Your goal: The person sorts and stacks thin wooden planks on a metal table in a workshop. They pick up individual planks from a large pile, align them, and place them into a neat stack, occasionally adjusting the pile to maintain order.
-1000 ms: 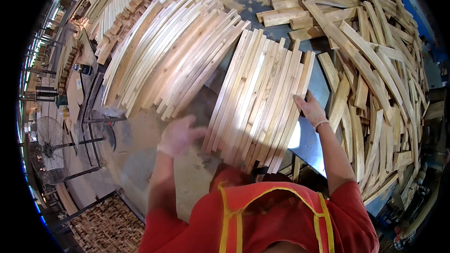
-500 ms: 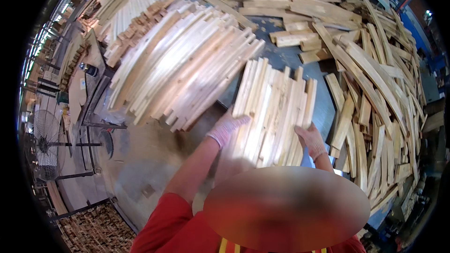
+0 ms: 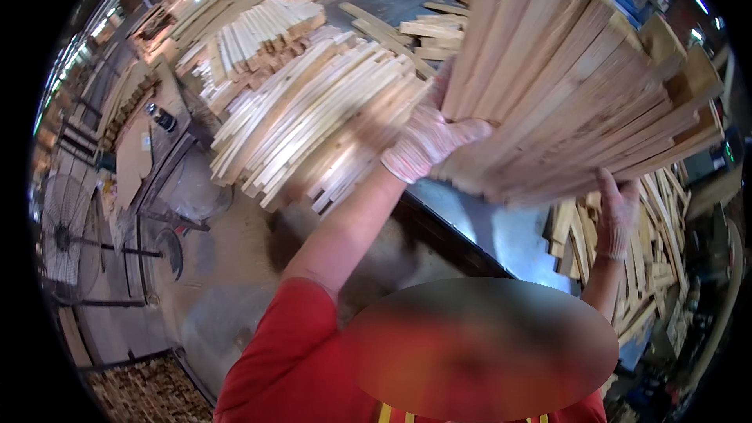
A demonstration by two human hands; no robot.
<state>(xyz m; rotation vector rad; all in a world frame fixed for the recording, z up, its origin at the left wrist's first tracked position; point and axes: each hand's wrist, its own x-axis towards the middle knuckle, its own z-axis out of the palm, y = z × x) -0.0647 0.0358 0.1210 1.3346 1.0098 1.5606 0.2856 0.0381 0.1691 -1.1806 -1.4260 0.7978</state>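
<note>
Between my two gloved hands is a wide bundle of wooden strips (image 3: 540, 102), raised and tilted above the metal table (image 3: 462, 219). My left hand (image 3: 439, 137) clamps its left side, thumb across the near face and fingers behind the edge. At the lower right edge, my right hand (image 3: 617, 215) presses against the strips, its thumb and fingers bent round them. The strips lie side by side with uneven ends. Left of my left hand rests a broad stack of pale wooden strips (image 3: 313, 113). The bundle hides much of the far table.
Loose wooden pieces (image 3: 583, 239) are heaped to the right. A smaller strip stack (image 3: 262, 35) lies far left. A dark bottle (image 3: 160, 117) stands on a side bench, with a wire fan (image 3: 70, 239) nearer. A bin of offcuts (image 3: 145, 392) sits at lower left.
The bundle of strips has risen from low in front of me, up and to the right, tilting to show its broad face. Both hands moved with it. The view has shifted slightly.
</note>
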